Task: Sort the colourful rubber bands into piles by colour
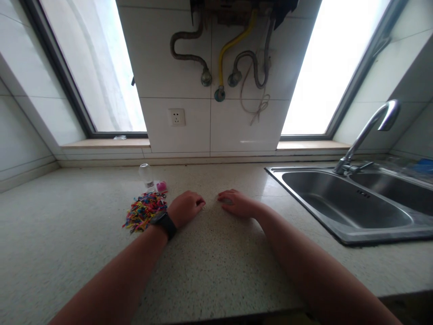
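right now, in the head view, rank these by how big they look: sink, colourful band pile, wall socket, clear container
1. Stainless-steel sink
2. Colourful band pile
3. Wall socket and clear container: too alike to rank

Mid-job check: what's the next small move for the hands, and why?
I'd probably ease the right hand toward the left hand: a small pale thing, too small to identify, shows at the left fingertips, and a gap of counter separates the two hands.
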Tool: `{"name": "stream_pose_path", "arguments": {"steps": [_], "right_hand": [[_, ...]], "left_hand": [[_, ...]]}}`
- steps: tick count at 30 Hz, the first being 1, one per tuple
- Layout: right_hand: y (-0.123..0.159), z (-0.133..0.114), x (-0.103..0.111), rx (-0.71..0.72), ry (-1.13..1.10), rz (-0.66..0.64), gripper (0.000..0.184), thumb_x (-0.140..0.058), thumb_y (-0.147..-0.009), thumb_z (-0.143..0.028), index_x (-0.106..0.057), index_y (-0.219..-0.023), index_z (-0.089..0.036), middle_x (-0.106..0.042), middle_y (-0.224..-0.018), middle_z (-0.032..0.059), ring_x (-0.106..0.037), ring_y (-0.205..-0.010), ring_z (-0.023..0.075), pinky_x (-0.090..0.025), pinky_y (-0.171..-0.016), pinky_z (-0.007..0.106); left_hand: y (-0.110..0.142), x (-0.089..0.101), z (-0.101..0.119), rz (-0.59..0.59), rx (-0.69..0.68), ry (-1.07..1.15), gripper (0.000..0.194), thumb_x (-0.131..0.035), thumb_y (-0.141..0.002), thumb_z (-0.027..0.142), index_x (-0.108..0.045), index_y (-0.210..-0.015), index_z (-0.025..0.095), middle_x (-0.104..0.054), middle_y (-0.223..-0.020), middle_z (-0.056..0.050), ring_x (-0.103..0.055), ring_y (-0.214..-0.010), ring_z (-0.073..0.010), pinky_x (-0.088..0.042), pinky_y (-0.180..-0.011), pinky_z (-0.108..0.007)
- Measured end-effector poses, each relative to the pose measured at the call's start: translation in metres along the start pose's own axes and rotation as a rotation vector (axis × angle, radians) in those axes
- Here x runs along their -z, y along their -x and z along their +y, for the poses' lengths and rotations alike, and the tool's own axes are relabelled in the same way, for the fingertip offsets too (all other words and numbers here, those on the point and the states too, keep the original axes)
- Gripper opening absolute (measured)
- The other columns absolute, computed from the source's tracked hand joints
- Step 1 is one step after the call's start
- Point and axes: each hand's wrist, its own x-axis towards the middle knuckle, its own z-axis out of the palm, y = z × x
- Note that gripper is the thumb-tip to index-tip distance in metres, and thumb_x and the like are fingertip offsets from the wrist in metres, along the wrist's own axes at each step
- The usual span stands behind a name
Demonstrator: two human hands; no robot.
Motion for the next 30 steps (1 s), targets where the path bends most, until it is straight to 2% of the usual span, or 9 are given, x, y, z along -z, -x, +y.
{"name": "stream_pose_path", "arguments": {"steps": [2, 6, 8, 13, 21, 23, 25, 28, 30], "right_hand": [[0.0, 0.001, -0.001, 0.009, 0.003, 0.01, 0.037, -0.06, -0.087, -0.029, -0.066, -0.122, -0.019, -0.063, -0.132, 0.0109, -0.052, -0.126, 0.0263, -0.036, -0.11, 0.044], [-0.001, 0.004, -0.004, -0.009, -0.016, 0.046, 0.033, -0.059, -0.088, -0.031, -0.068, -0.118, -0.021, -0.065, -0.128, 0.0098, -0.054, -0.123, 0.0255, -0.037, -0.109, 0.044], [-0.002, 0.006, -0.006, -0.017, -0.028, 0.06, 0.032, -0.059, -0.089, -0.033, -0.069, -0.117, -0.021, -0.066, -0.127, 0.0093, -0.055, -0.123, 0.0253, -0.038, -0.109, 0.044], [-0.003, 0.009, -0.007, -0.015, -0.03, 0.074, 0.031, -0.059, -0.09, -0.035, -0.07, -0.116, -0.022, -0.066, -0.126, 0.0092, -0.055, -0.122, 0.025, -0.038, -0.109, 0.044], [-0.004, 0.014, -0.01, 0.002, -0.038, 0.069, 0.032, -0.058, -0.091, -0.035, -0.069, -0.118, -0.022, -0.065, -0.126, 0.0099, -0.055, -0.121, 0.0248, -0.038, -0.108, 0.044], [-0.004, 0.014, -0.009, -0.003, -0.042, 0.064, 0.033, -0.058, -0.09, -0.033, -0.068, -0.119, -0.022, -0.065, -0.127, 0.0097, -0.054, -0.122, 0.0249, -0.038, -0.108, 0.045], [-0.003, 0.012, -0.008, -0.011, -0.049, 0.049, 0.033, -0.058, -0.089, -0.032, -0.067, -0.12, -0.022, -0.063, -0.129, 0.0096, -0.053, -0.123, 0.0251, -0.037, -0.11, 0.045], [-0.002, 0.01, -0.005, -0.025, -0.059, 0.025, 0.034, -0.057, -0.09, -0.033, -0.066, -0.121, -0.021, -0.062, -0.131, 0.0102, -0.051, -0.125, 0.0252, -0.036, -0.111, 0.045], [-0.001, 0.009, -0.004, -0.03, -0.059, 0.018, 0.035, -0.056, -0.09, -0.033, -0.066, -0.121, -0.021, -0.061, -0.132, 0.0108, -0.051, -0.126, 0.0254, -0.036, -0.111, 0.045]], "left_hand": [[0.0, -0.001, 0.013, -0.001, -0.062, 0.002, 0.025, -0.051, -0.094, 0.032, -0.073, -0.096, 0.02, -0.07, -0.092, -0.007, -0.06, -0.093, -0.0208, -0.044, -0.087, -0.034], [0.003, -0.01, 0.045, -0.055, -0.353, 0.034, 0.022, -0.052, -0.094, 0.032, -0.071, -0.099, 0.022, -0.068, -0.101, -0.006, -0.059, -0.097, -0.0188, -0.046, -0.086, -0.031], [0.005, -0.015, 0.055, -0.088, -0.432, 0.054, 0.019, -0.055, -0.092, 0.032, -0.071, -0.099, 0.023, -0.067, -0.1, -0.005, -0.059, -0.096, -0.0179, -0.047, -0.084, -0.03], [0.005, -0.016, 0.057, -0.109, -0.447, 0.039, 0.019, -0.054, -0.092, 0.032, -0.071, -0.097, 0.023, -0.068, -0.095, -0.005, -0.06, -0.092, -0.017, -0.047, -0.076, -0.028], [0.003, -0.005, 0.041, -0.023, -0.424, -0.039, 0.023, -0.049, -0.095, 0.031, -0.07, -0.098, 0.023, -0.07, -0.094, -0.002, -0.062, -0.086, -0.0151, -0.044, -0.075, -0.027], [0.003, 0.005, 0.032, -0.008, -0.387, -0.119, 0.024, -0.047, -0.096, 0.031, -0.07, -0.098, 0.023, -0.07, -0.091, -0.003, -0.062, -0.084, -0.0161, -0.044, -0.074, -0.028], [0.004, 0.019, 0.017, 0.046, -0.287, -0.234, 0.026, -0.046, -0.096, 0.032, -0.07, -0.096, 0.022, -0.07, -0.087, -0.004, -0.061, -0.082, -0.0179, -0.043, -0.074, -0.03], [0.009, 0.044, -0.011, 0.248, -0.011, -0.367, 0.031, -0.041, -0.098, 0.032, -0.069, -0.1, 0.02, -0.07, -0.09, -0.007, -0.061, -0.086, -0.0201, -0.043, -0.08, -0.033], [0.014, 0.06, -0.03, 0.305, 0.177, -0.438, 0.034, -0.038, -0.099, 0.035, -0.068, -0.104, 0.021, -0.07, -0.096, -0.007, -0.062, -0.091, -0.021, -0.043, -0.08, -0.033]]}}
